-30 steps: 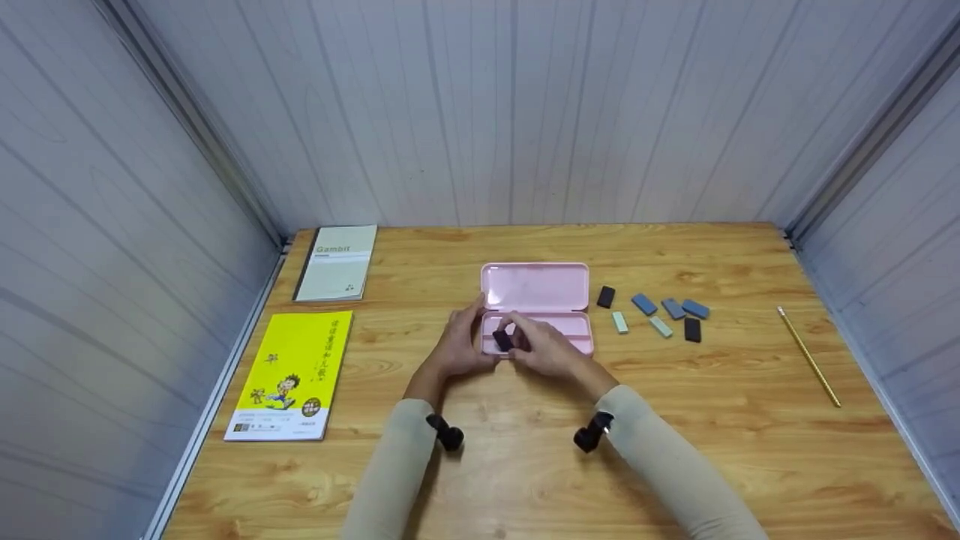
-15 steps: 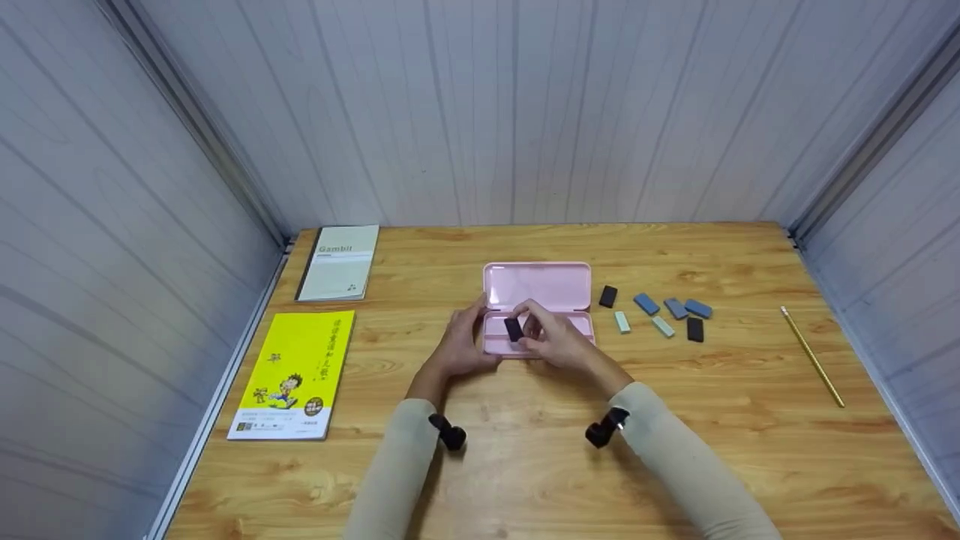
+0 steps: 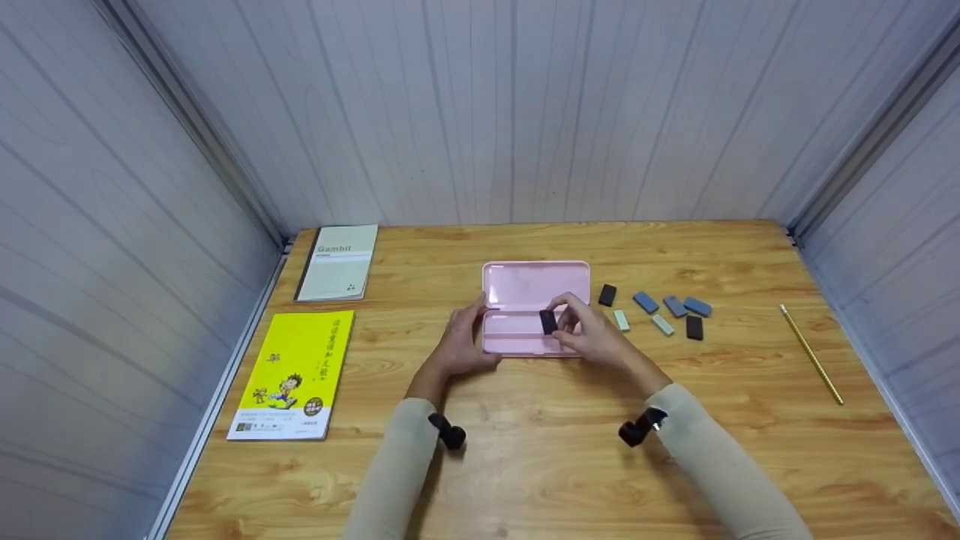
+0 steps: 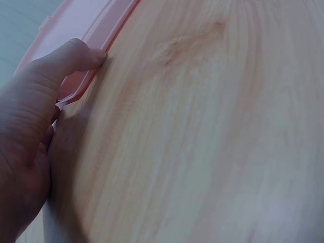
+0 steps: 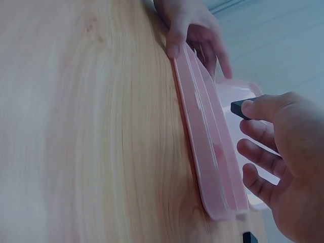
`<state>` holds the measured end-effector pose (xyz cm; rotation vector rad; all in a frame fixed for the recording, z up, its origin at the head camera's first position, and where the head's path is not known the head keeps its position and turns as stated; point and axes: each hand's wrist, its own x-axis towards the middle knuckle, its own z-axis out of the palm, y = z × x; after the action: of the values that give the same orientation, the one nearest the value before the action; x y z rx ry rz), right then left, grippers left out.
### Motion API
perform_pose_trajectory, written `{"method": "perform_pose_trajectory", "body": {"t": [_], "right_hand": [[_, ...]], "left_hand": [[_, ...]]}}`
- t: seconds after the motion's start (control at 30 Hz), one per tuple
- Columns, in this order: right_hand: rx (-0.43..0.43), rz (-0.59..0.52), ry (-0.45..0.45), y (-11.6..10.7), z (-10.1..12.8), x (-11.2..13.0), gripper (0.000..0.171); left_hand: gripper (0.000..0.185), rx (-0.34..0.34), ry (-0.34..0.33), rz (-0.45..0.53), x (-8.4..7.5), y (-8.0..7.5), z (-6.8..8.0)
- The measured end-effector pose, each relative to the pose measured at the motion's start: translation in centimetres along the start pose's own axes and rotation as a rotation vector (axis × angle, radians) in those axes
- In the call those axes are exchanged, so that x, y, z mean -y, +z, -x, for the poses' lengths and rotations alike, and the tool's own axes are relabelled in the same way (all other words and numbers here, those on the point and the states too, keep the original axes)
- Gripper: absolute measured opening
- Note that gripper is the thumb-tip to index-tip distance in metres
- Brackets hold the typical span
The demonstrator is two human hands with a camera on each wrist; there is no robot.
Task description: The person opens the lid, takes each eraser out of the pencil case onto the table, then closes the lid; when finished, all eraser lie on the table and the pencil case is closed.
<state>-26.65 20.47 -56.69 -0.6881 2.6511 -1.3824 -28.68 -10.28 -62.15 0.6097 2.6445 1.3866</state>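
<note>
Pink plastic pencil case (image 3: 525, 330) lies open in the middle of the wooden desk (image 3: 525, 465), its lid tipped back towards the wall. My left hand (image 3: 461, 346) holds the case at its left end, thumb curled against the near rim and fingers round the far side, keeping it from sliding. My right hand (image 3: 592, 337) pinches a small black rectangular eraser (image 3: 548, 322) between thumb and fingertips, held just above the right half of the tray and, as far as I can tell, not touching it.

Just to the right of the case six more small erasers (image 3: 660, 315) lie scattered on the desk, black, blue and pale green. A yellow pencil (image 3: 810, 365) lies well apart near the right wall, and a yellow booklet (image 3: 292, 373) and a grey one (image 3: 337, 262) sit on the left.

I judge that I am mid-way through handling this one eraser over the tray. Whatever comes next needs a steady left hand and a careful pinch.
</note>
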Motion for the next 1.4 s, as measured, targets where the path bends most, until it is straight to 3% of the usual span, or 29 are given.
{"method": "perform_pose_trajectory", "body": {"t": [0.27, 0.6, 0.83, 0.97, 1.1, 1.4], "right_hand": [[-0.06, -0.003, 0.043, -2.5, 1.7, -1.7, 0.039], [-0.102, 0.041, 0.08, -5.2, 4.0, -4.2, 0.041], [-0.147, 0.062, 0.094, -6.7, 5.7, -5.7, 0.043], [-0.161, 0.077, 0.128, -7.6, 6.7, -6.3, 0.042], [-0.152, 0.097, 0.151, -8.3, 7.6, -7.0, 0.042], [-0.094, 0.079, 0.156, -8.8, 8.5, -8.2, 0.043]], "left_hand": [[0.128, -0.045, 0.065, 0.009, 1.8, 0.8, -0.4], [0.127, -0.013, 0.028, 0.006, 0.6, 0.2, -0.2], [0.127, -0.04, 0.067, -0.028, 0.6, 0.4, 0.0], [0.128, -0.017, 0.029, -0.015, 0.4, 0.3, -0.1], [0.129, 0.012, -0.017, -0.004, 0.1, 0.1, -0.1], [0.127, 0.007, -0.009, -0.012, 0.1, 0.1, 0.0]]}}
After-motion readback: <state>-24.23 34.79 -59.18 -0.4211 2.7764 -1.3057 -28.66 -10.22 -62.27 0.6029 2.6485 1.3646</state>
